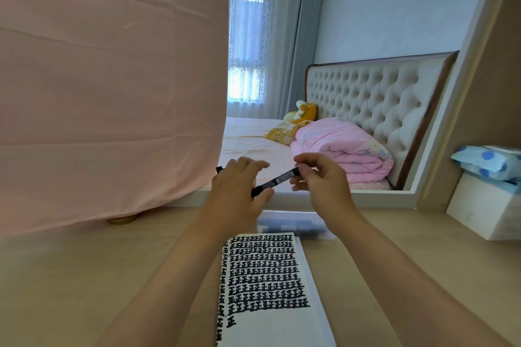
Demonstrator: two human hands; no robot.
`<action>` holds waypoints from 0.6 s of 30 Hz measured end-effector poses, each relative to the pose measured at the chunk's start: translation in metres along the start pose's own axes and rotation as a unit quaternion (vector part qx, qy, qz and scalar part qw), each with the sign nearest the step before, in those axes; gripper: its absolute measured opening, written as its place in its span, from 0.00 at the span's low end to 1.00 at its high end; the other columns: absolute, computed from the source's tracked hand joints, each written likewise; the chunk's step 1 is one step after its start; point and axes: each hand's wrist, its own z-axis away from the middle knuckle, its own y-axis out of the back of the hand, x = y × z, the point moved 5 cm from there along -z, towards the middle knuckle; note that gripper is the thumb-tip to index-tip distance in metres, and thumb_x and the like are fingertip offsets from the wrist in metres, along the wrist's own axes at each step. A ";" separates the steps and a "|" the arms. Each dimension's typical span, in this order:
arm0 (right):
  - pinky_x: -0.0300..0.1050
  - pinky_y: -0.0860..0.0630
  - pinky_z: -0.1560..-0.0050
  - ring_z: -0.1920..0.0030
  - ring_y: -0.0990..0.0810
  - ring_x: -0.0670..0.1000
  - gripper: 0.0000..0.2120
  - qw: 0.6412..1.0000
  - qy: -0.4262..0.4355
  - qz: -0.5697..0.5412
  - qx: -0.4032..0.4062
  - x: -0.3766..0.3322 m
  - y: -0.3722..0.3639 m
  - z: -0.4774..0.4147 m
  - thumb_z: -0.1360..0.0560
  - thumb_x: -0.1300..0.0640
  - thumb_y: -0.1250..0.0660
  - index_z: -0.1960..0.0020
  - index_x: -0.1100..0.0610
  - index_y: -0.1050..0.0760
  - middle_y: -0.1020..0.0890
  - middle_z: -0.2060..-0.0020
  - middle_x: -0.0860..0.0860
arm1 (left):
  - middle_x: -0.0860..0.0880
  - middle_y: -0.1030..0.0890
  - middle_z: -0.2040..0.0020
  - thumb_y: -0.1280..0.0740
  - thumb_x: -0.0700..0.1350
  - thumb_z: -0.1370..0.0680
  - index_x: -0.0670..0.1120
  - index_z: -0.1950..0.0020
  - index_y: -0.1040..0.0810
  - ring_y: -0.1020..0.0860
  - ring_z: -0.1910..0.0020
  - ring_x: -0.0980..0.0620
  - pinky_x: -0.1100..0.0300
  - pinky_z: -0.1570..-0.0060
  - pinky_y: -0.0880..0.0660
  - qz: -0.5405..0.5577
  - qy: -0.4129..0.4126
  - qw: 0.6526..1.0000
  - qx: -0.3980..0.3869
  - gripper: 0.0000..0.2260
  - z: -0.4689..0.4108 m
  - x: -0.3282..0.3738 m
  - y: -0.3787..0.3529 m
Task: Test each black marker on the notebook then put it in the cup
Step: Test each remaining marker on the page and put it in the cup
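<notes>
Both hands hold a black marker (282, 177) slantwise in the air above the desk's far edge. My right hand (321, 180) pinches its upper end with fingertips and thumb. My left hand (239, 191) is at its lower end, thumb under the barrel, fingers curled and blurred. A small black piece (219, 169), seemingly the cap, sticks out past that hand's far side. The open notebook (270, 315) lies under my forearms, its page filled with rows of thick black marks. No cup is in view.
A clear plastic box (293, 226) lies just beyond the notebook. A pink cloth (112, 93) hangs at the left over a gold base (123, 219). A white box (485, 211) stands at the right. A large mirror (366, 36) behind the wooden desk (84, 276) reflects a bed.
</notes>
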 end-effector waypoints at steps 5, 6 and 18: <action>0.40 0.20 0.63 0.66 0.19 0.52 0.13 0.998 -0.040 -0.040 0.007 0.010 -0.001 0.036 0.20 0.70 0.41 0.53 0.58 0.21 0.19 0.63 0.54 | 0.59 0.21 0.54 0.33 0.50 0.21 0.57 0.44 0.22 0.23 0.57 0.60 0.68 0.62 0.31 0.092 0.081 0.985 -0.122 0.07 0.029 -0.007 0.009; 0.39 0.20 0.63 0.65 0.20 0.52 0.14 0.999 -0.042 -0.032 0.001 0.012 -0.002 0.043 0.20 0.70 0.41 0.53 0.57 0.21 0.19 0.63 0.53 | 0.59 0.21 0.54 0.33 0.50 0.21 0.57 0.44 0.22 0.24 0.59 0.61 0.68 0.64 0.32 0.096 0.088 0.982 -0.133 0.06 0.035 -0.008 0.013; 0.42 0.24 0.49 0.51 0.23 0.45 0.11 0.874 0.164 0.384 -0.248 -0.002 -0.041 0.121 0.20 0.52 0.40 0.40 0.47 0.23 0.20 0.50 0.44 | 0.62 0.22 0.53 0.32 0.49 0.21 0.56 0.42 0.23 0.25 0.55 0.61 0.65 0.56 0.29 0.037 0.032 0.989 -0.141 0.08 0.099 0.022 0.042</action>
